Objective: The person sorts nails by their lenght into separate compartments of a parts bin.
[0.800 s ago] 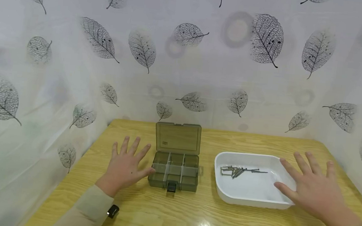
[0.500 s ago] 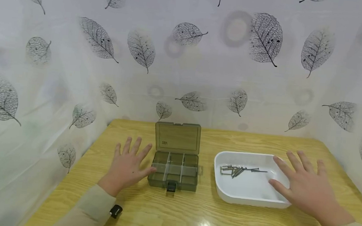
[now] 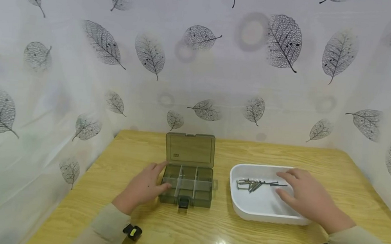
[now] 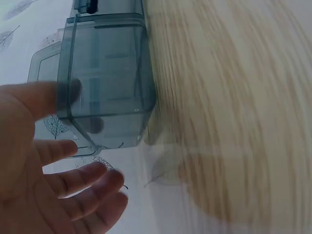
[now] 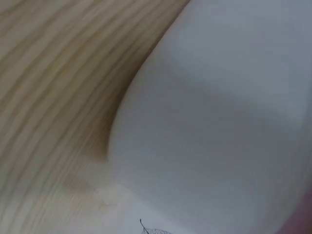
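A smoky translucent box point(image 3: 185, 195), its lid point(image 3: 191, 150) raised, stands left of centre on the table; dividers part its inside. My left hand point(image 3: 143, 187) is at its left side, thumb over the front left corner. In the left wrist view, the thumb overlaps the box wall point(image 4: 107, 73), with the other fingers spread loosely beside it. My right hand point(image 3: 311, 200) hovers over the right part of a white tray point(image 3: 267, 218), fingers bent loosely toward several slim metal screws or nails point(image 3: 255, 186). The right wrist view has mostly the tray's outer wall point(image 5: 204, 126).
A wooden table point(image 3: 216, 238) bears both containers, with a gap between box and tray. A pale curtain point(image 3: 221, 73) with a leaf print closes off the back and both sides.
My right hand has moved left, farther over the tray, and its spread fingers have bent. My left hand has come closer around the box's left side, its fingers lowered.
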Demonstrator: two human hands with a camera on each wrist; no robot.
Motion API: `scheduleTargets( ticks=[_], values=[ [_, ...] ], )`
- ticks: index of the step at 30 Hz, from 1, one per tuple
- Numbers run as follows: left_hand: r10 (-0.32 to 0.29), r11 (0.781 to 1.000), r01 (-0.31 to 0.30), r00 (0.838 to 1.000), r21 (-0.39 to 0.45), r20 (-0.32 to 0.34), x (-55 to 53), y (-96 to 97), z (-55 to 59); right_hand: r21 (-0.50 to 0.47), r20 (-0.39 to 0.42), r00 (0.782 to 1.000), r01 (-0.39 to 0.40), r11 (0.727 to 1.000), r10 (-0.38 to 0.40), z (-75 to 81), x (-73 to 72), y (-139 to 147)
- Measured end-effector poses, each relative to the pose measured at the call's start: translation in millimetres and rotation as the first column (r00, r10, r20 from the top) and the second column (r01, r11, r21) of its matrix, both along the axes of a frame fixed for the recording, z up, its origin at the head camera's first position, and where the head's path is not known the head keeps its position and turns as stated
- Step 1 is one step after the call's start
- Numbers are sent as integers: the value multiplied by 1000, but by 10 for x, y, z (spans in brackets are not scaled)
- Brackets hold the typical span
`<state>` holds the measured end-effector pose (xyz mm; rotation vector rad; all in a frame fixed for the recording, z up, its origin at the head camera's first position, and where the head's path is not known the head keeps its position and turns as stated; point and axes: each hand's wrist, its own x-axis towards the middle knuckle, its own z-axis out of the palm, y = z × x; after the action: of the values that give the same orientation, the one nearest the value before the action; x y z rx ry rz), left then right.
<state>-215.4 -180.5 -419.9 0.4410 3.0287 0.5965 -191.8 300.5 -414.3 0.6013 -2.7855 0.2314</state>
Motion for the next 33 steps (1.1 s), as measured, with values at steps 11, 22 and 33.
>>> scheduleTargets(
  ticks=[11, 22, 33],
  values=[
    [14, 913, -109, 971, 392, 237, -141, -26, -164, -108, 232, 973, 41, 993, -15, -134, -243, -172],
    [-32, 869, -111, 960, 483, 277, -159, -113, -221, -224, 406, 914, 102, 969, -2, -234, -335, -102],
    [-38, 857, -111, 960, 503, 277, -137, -109, -219, -264, 453, 892, 137, 955, -3, -309, -365, -84]
  ],
)
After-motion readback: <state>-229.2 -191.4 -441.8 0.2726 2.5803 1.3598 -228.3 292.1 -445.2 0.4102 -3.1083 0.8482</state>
